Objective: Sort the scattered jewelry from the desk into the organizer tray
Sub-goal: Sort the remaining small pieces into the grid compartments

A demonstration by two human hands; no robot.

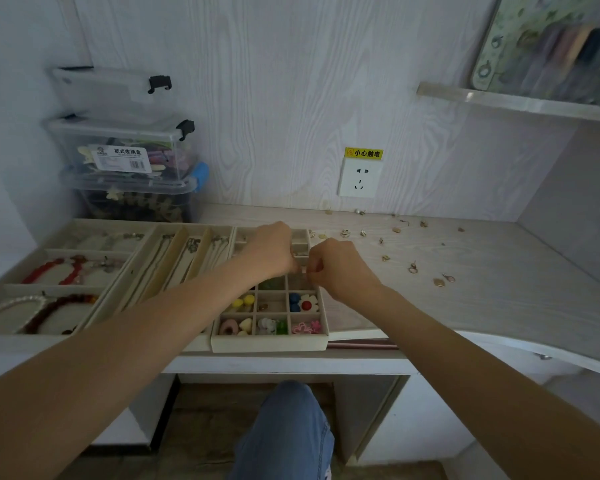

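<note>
I am looking down at both hands meeting over the cream, grid-divided organizer tray (270,341) sitting at the front edge of the pale wood-grain desk (482,289). My left hand (272,249) is curling its fingers inward, and my right hand (340,268) is doing the same, fingertips nearly touching each other above the tray's right column. Between them something small and pale pink (303,270) is being pinched, though I cannot tell what it is or which hand really has it.

The tray's near compartments are holding colourful pieces: a white flower with a red centre (307,304), blue round beads (294,301), yellow pieces (244,301) and pink flower clips (307,328). The scattered small gold and silver earrings (411,268) are lying across the desk to the right of the tray, well apart from my hands, reaching back toward the wall.

To the left, a long-slot tray with chains (174,265) is sitting beside the grid tray, and further left a wide tray with red bead and pearl bracelets (49,292). Stacked clear plastic storage boxes (125,157) are standing in the back left corner, and a white wall socket (360,177) is showing on the wall.
</note>
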